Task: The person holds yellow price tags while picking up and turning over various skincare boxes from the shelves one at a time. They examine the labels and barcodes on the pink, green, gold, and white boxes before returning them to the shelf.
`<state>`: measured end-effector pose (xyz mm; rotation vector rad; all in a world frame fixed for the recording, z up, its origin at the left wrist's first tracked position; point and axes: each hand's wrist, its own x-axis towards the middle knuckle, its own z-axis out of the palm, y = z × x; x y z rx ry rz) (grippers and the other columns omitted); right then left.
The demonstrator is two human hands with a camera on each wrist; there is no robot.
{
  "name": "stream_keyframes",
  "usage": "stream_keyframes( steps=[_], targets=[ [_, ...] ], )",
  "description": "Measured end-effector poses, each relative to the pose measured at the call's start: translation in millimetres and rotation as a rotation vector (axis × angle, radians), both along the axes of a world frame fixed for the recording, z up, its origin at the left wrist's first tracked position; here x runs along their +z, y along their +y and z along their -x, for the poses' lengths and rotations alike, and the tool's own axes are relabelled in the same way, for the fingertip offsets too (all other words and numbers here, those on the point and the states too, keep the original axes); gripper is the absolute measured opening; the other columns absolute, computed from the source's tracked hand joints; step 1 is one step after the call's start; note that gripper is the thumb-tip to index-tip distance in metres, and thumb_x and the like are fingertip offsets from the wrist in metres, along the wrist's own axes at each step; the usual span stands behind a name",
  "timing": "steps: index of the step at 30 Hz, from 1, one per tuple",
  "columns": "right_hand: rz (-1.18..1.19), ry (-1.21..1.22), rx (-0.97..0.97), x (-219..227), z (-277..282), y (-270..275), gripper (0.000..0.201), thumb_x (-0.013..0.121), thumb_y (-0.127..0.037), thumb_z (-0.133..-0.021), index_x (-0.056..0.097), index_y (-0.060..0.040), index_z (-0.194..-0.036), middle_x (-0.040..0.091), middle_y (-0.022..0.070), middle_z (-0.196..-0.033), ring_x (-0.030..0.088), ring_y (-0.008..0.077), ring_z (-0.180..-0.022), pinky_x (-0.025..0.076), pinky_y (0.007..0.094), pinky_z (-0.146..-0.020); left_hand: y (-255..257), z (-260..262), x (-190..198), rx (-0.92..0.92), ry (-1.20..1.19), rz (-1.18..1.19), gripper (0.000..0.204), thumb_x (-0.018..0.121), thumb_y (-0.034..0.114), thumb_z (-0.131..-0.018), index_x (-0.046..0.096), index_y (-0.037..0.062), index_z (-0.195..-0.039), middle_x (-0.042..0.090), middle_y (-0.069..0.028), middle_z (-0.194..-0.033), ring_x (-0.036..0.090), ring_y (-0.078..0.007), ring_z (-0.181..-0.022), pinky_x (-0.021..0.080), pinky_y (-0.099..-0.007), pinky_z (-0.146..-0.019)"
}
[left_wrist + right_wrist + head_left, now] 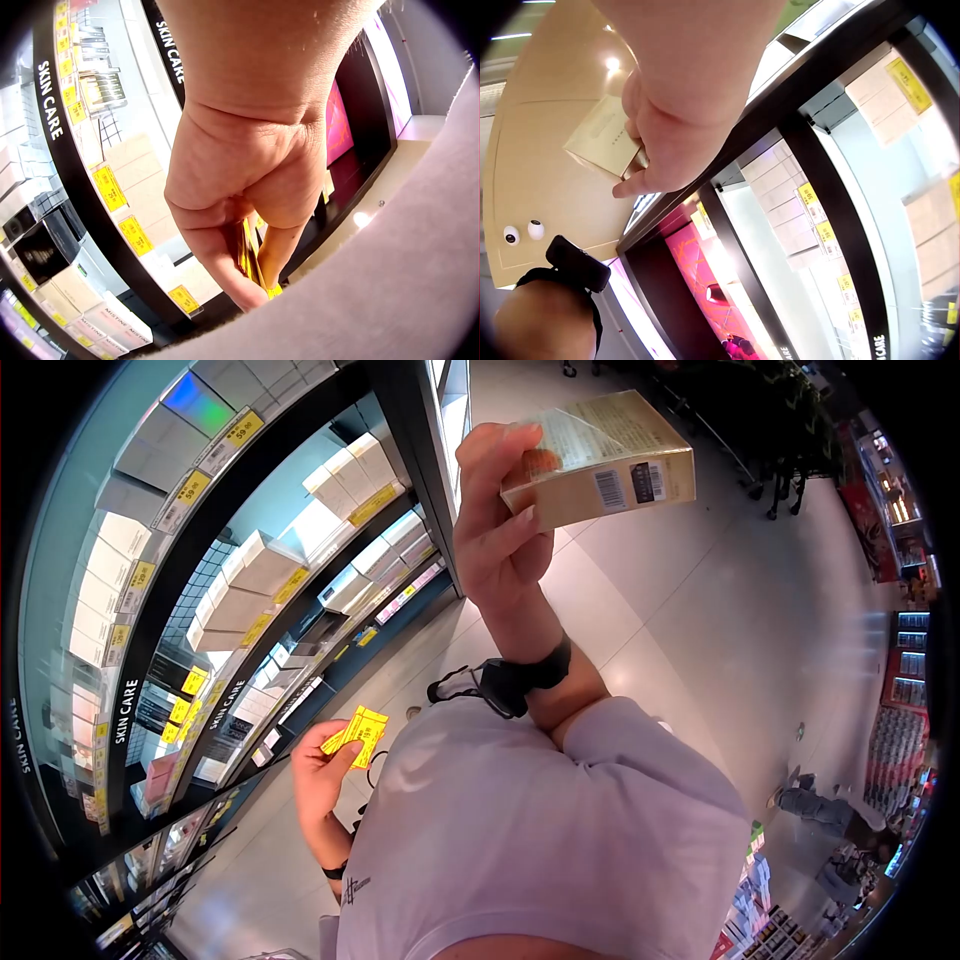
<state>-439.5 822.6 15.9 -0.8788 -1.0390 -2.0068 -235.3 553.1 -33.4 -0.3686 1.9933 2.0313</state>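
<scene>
My right hand (497, 540) grips a pale gold cardboard box (600, 495), raised toward the top of the head view. Two dark-and-white code marks and small print show on its faces. In the right wrist view the same box (604, 142) juts out past the right hand (679, 142), most of whose fingers are hidden. Lower down beside the shirt, my left hand (318, 780) pinches several yellow price tags (369, 734) between thumb and fingers. Seen from the left wrist, the tags (245, 255) stand edge-on between the digits of the left hand (240, 187).
Black-edged skin care shelves (125, 710) run along the left, stacked with white boxes (245, 585) and yellow price labels (285, 588). Pale tiled floor (690, 610) stretches to the right. Another person (830, 807) is far off at the lower right.
</scene>
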Motion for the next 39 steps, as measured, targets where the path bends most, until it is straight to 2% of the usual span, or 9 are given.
stream_keyframes(
  steps=[4,7,11,14,15,16,19,32,39],
  targets=[
    [-0.005,0.020,0.039,-1.2,-2.9,-1.1,0.022,0.057,-0.008,-0.093,0.049,-0.0207,-0.109,0.054,-0.0129,-0.119,0.043,0.0050,-0.132,0.047,0.0440,-0.103,-0.4,-4.0,-1.6,0.011,-0.011,0.025,0.023,0.062,-0.008,-0.086,0.059,-0.0056,-0.108,0.068,-0.0131,-0.095,0.066,-0.0165,-0.078,0.056,-0.0287,-0.064],
    [-0.170,-0.025,-0.291,-8.3,-2.2,0.9,0.038,0.056,0.004,-0.091,0.060,-0.0274,-0.112,0.053,-0.0197,-0.129,0.040,0.0065,-0.134,0.031,0.0386,-0.117,-0.3,-5.0,0.8,-0.013,0.000,0.006,0.023,0.061,-0.009,-0.086,0.059,-0.0054,-0.108,0.068,-0.0131,-0.095,0.065,-0.0161,-0.077,0.055,-0.0279,-0.064],
    [-0.120,0.263,-0.782,-12.6,14.9,-1.9,0.039,0.059,-0.015,-0.094,0.043,-0.0245,-0.129,0.049,-0.0086,-0.135,0.039,0.0188,-0.137,0.043,0.0426,-0.110,-0.9,-8.0,2.6,-0.018,0.004,0.011,0.023,0.061,-0.007,-0.087,0.058,-0.0044,-0.109,0.068,-0.0124,-0.094,0.065,-0.0152,-0.074,0.053,-0.0261,-0.062],
    [-0.374,0.471,-0.778,-9.5,22.0,26.9,0.055,0.068,-0.002,-0.084,0.055,-0.0345,-0.126,0.054,-0.0176,-0.132,0.038,0.0043,-0.135,0.035,0.0306,-0.115,1.3,-12.1,2.8,-0.008,0.012,0.032,0.022,0.062,-0.005,-0.087,0.059,-0.0037,-0.109,0.068,-0.0110,-0.094,0.064,-0.0134,-0.074,0.053,-0.0253,-0.062],
    [-0.333,0.282,-0.980,-11.7,13.6,17.7,0.038,0.059,-0.036,-0.094,0.044,-0.0242,-0.127,0.052,-0.0021,-0.131,0.049,0.0173,-0.127,0.048,0.0396,-0.103,1.0,-13.7,1.4,-0.005,0.008,0.020,0.022,0.062,-0.005,-0.087,0.059,-0.0035,-0.109,0.068,-0.0103,-0.094,0.064,-0.0128,-0.074,0.053,-0.0251,-0.062],
    [-0.454,0.409,-1.044,-19.9,23.5,33.1,0.060,0.068,0.000,-0.083,0.053,-0.0367,-0.128,0.046,-0.0130,-0.142,0.041,0.0046,-0.132,0.038,0.0276,-0.113,0.1,-15.2,-2.5,-0.002,0.008,0.009,0.022,0.062,-0.005,-0.087,0.059,-0.0033,-0.109,0.067,-0.0095,-0.094,0.063,-0.0123,-0.075,0.053,-0.0249,-0.062],
    [-0.557,0.301,-1.192,-29.8,21.0,44.3,0.061,0.064,0.004,-0.085,0.049,-0.0307,-0.134,0.043,-0.0107,-0.145,0.039,0.0043,-0.134,0.039,0.0245,-0.112,-3.7,-19.1,-12.4,-0.007,0.014,0.000,0.023,0.062,-0.005,-0.087,0.059,-0.0028,-0.109,0.066,-0.0074,-0.093,0.062,-0.0106,-0.074,0.053,-0.0240,-0.061],
    [-0.375,0.358,-0.588,-23.5,15.3,29.3,0.057,0.057,0.008,-0.088,0.057,-0.0345,-0.126,0.054,-0.0184,-0.134,0.048,0.0015,-0.126,0.047,0.0209,-0.103,-3.8,-28.2,-11.2,0.059,0.025,-0.004,0.024,0.063,-0.006,-0.087,0.059,-0.0030,-0.110,0.066,-0.0074,-0.092,0.061,-0.0101,-0.073,0.053,-0.0234,-0.061],
    [-0.459,0.390,-0.960,-14.8,21.2,25.0,0.051,0.056,0.005,-0.090,0.060,-0.0340,-0.122,0.057,-0.0177,-0.129,0.048,0.0036,-0.126,0.052,0.0217,-0.097,-4.6,-28.2,-10.8,0.070,0.023,-0.014,0.024,0.063,-0.005,-0.087,0.058,-0.0030,-0.110,0.066,-0.0076,-0.093,0.062,-0.0102,-0.074,0.053,-0.0234,-0.062]
  ],
)
